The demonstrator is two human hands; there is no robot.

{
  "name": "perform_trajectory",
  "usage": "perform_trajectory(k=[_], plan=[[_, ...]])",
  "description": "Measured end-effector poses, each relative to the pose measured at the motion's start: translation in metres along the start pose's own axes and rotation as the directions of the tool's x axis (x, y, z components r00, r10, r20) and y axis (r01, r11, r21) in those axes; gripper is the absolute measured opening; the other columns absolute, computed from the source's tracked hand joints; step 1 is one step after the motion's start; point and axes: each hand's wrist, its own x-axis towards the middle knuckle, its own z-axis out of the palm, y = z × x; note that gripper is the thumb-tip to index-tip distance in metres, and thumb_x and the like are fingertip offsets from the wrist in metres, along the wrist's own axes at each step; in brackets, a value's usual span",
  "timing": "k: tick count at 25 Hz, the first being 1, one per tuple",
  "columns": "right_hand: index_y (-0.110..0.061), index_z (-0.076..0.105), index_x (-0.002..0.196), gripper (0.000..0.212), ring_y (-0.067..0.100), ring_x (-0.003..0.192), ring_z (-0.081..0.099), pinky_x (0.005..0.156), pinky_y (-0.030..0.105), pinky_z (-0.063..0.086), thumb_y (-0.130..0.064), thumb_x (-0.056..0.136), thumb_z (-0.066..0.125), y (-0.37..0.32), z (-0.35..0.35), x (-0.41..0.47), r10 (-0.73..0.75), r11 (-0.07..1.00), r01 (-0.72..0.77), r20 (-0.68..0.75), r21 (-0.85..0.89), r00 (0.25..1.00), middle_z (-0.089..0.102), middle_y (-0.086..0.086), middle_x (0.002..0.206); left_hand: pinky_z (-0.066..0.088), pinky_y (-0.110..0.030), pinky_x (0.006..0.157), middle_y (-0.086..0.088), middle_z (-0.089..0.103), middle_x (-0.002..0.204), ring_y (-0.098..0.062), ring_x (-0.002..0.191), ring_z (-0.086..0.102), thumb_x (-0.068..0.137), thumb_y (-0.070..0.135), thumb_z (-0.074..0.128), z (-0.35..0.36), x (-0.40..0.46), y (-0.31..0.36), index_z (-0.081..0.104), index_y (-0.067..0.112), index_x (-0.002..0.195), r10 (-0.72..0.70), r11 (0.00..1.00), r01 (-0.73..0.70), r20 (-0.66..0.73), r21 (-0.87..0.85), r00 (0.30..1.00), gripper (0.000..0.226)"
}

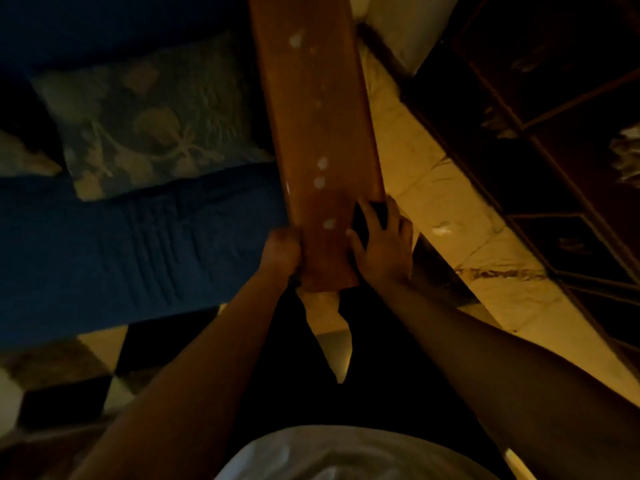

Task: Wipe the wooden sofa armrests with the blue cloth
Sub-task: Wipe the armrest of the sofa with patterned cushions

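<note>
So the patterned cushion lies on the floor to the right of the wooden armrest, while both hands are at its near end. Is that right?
Not quite. The head view shows the patterned cushion on the blue sofa seat, left of the wooden armrest. The left hand and right hand are indeed at its near end.

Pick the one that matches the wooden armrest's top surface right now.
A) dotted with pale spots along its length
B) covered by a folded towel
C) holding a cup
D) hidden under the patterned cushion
A: the wooden armrest shows scattered pale spots along its bare top, with nothing resting on it except the hands at its near end.
</note>
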Motion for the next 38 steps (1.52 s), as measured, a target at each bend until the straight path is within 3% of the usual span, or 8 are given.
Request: perform_trajectory(k=[5, 9, 18, 21, 24, 27, 31, 38], plan=[[-0.039, 0.038, 0.157, 0.059, 0.048, 0.152, 0.019, 0.121, 0.067, 0.021, -0.058, 0.102, 0.047, 0.016, 0.019, 0.022, -0.221, 0.974, 0.214, -0.101, -0.075, 0.97, 0.02, 0.014, 0.17, 0.054, -0.054, 0.09, -0.017, 0.069, 0.096, -0.032, 0.089, 0.067, 0.094, 0.052, 0.041, 0.011, 0.017, -0.009, 0.064, 0.013, 0.085, -0.082, 0.961, 0.029, -0.181, -0.276, 0.98, 0.046], [-0.023, 0.047, 0.152, 0.059, 0.029, 0.137, 0.048, 0.103, 0.036, 0.047, -0.053, 0.101, 0.053, 0.004, 0.01, 0.112, -0.078, 0.931, 0.176, -0.297, 0.32, 0.952, 0.045, 0.014, 0.154, 0.054, -0.059, 0.097, -0.016, 0.07, 0.104, -0.039, 0.102, 0.069, 0.1, 0.056, 0.034, 0.014, 0.034, -0.013, 0.065, 0.014, 0.09, -0.115, 0.938, 0.032, -0.223, -0.346, 0.968, 0.054], [-0.027, 0.038, 0.154, 0.059, -0.003, 0.132, 0.052, 0.106, 0.026, 0.047, -0.048, 0.101, 0.054, 0.066, 0.021, 0.041, 0.127, 0.6, -0.148, 0.089, 0.786, 0.988, 0.053, -0.009, 0.146, 0.048, -0.049, 0.106, -0.002, 0.065, 0.101, -0.02, 0.105, 0.061, 0.104, 0.056, 0.031, 0.018, 0.048, -0.009, 0.061, 0.023, 0.094, -0.035, 0.914, -0.047, -0.194, -0.403, 0.98, 0.046], [-0.053, 0.033, 0.15, 0.06, 0.008, 0.153, 0.028, 0.121, 0.027, 0.033, -0.067, 0.095, 0.053, 0.088, 0.033, -0.045, -0.015, 0.744, 0.016, -0.007, 0.668, 1.0, 0.03, -0.001, 0.166, 0.047, -0.052, 0.108, -0.01, 0.067, 0.127, -0.027, 0.118, 0.063, 0.101, 0.059, 0.03, 0.016, 0.039, -0.016, 0.061, 0.014, 0.128, -0.027, 0.914, -0.044, -0.169, -0.403, 0.985, 0.061], [-0.043, 0.046, 0.148, 0.05, 0.033, 0.159, 0.011, 0.127, 0.053, 0.017, -0.06, 0.101, 0.047, 0.078, 0.041, -0.046, -0.355, 0.924, 0.36, -0.068, 0.127, 0.933, 0.024, 0.001, 0.17, 0.056, -0.042, 0.081, -0.008, 0.074, 0.102, -0.024, 0.095, 0.07, 0.104, 0.06, 0.029, 0.007, 0.038, -0.02, 0.068, 0.015, 0.104, -0.061, 0.888, -0.013, -0.146, -0.46, 0.987, 0.06], [-0.044, 0.037, 0.154, 0.053, 0.045, 0.157, 0.011, 0.125, 0.064, 0.004, -0.059, 0.104, 0.041, 0.039, 0.05, -0.031, -0.677, 0.688, 0.666, 0.073, -0.289, 0.732, 0.023, 0.004, 0.171, 0.056, -0.045, 0.085, -0.013, 0.073, 0.106, -0.03, 0.099, 0.071, 0.103, 0.065, 0.025, -0.006, 0.044, -0.029, 0.069, 0.011, 0.103, -0.09, 0.847, 0.065, -0.022, -0.528, 0.996, 0.07], [-0.042, 0.052, 0.145, 0.047, 0.043, 0.157, 0.015, 0.124, 0.065, 0.011, -0.051, 0.1, 0.048, -0.026, 0.054, 0.0, -0.815, 0.445, 0.848, 0.262, -0.289, 0.517, 0.031, 0.003, 0.168, 0.053, -0.049, 0.095, -0.019, 0.072, 0.117, -0.034, 0.11, 0.068, 0.103, 0.064, 0.024, -0.02, 0.045, -0.038, 0.069, 0.005, 0.115, -0.088, 0.813, 0.079, 0.012, -0.577, 0.996, 0.076], [-0.025, 0.078, 0.109, 0.032, 0.039, 0.145, 0.038, 0.126, 0.059, 0.009, -0.04, 0.095, 0.054, -0.114, 0.077, 0.057, -0.67, 0.413, 0.735, 0.366, -0.538, 0.645, 0.067, 0.006, 0.129, 0.06, -0.044, 0.077, -0.017, 0.071, 0.118, -0.031, 0.102, 0.072, 0.101, 0.069, 0.022, -0.044, 0.054, -0.042, 0.061, 0.009, 0.131, -0.079, 0.729, 0.098, 0.058, -0.678, 0.995, 0.078]])
